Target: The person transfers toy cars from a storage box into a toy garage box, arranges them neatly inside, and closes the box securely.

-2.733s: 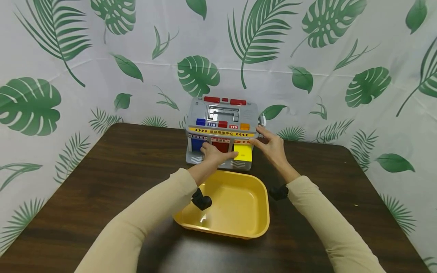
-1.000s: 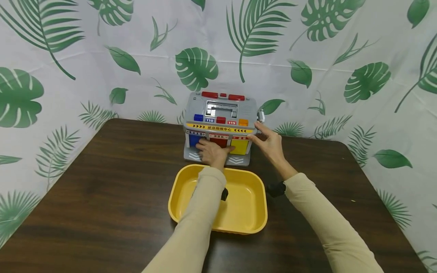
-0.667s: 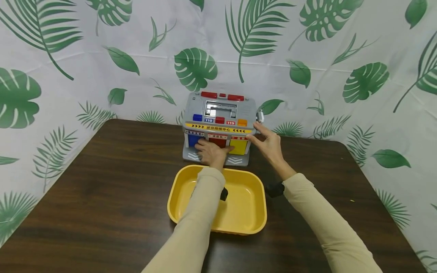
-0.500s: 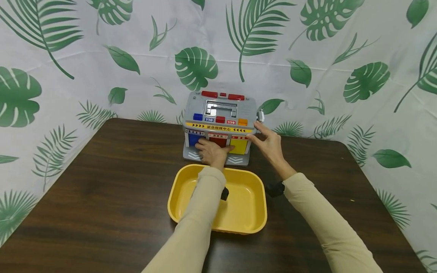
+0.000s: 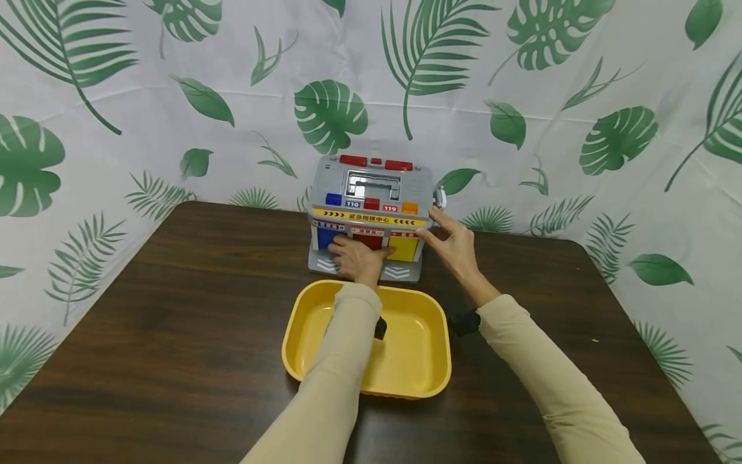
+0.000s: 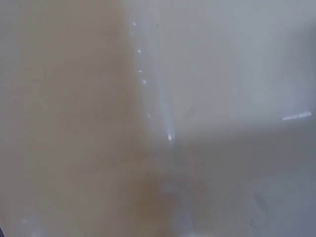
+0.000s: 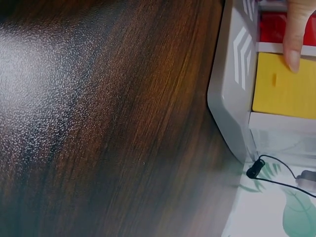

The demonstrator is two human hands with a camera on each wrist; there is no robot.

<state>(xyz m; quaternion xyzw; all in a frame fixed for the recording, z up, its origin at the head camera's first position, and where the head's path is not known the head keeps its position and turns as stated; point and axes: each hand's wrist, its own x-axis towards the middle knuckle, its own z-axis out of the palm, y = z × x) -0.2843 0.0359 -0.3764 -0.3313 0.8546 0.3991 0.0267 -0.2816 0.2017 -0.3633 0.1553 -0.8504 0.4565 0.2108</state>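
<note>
A grey toy emergency station (image 5: 371, 187) stands at the back of the table, with a blue door (image 5: 326, 238), a red door (image 5: 368, 241) and a yellow door (image 5: 402, 249). My left hand (image 5: 361, 259) spreads across its front, the thumb on the yellow door's left side. In the right wrist view that thumb (image 7: 293, 49) touches the yellow door, which sits flush in its frame. My right hand (image 5: 458, 248) holds the station's front right roof corner between thumb and forefinger. The left wrist view has neither hand in it.
A yellow plastic tray (image 5: 443, 361) sits on the dark wooden table (image 5: 191, 335) under my left forearm. Leaf-printed cloth (image 5: 243, 116) hangs behind. A black cord (image 7: 279, 181) dangles beside the station's right end.
The yellow door was tilted outward 2.7 s ago and is now flush. My left arm has swung right over the tray. The right hand has kept its hold; little differs over the last second.
</note>
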